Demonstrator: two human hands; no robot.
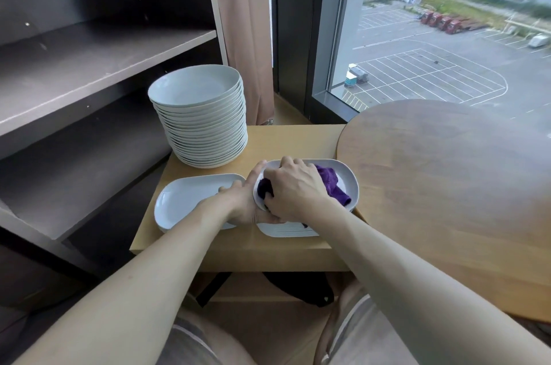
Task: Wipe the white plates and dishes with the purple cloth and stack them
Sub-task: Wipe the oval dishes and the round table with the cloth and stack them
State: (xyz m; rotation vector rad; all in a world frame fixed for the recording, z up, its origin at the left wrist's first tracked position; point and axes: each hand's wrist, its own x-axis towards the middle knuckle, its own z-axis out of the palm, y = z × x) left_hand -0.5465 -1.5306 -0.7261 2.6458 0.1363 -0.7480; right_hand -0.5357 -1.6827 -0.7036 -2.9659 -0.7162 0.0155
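The right hand (293, 185) clutches the cloth (331, 182) inside a dish (347, 175) at the near right corner of the table (286, 138) — the left hand (246, 203) grips its left rim (thumb outstretched). Stacked plates (205, 126) stand at the far left corner.

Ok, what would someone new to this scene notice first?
Probably the tall stack of round white plates at the back left of the small wooden table. Then, in front of it, the right hand pressing the purple cloth into an oblong white dish that the left hand holds by its rim. A window at upper right overlooks a car park.
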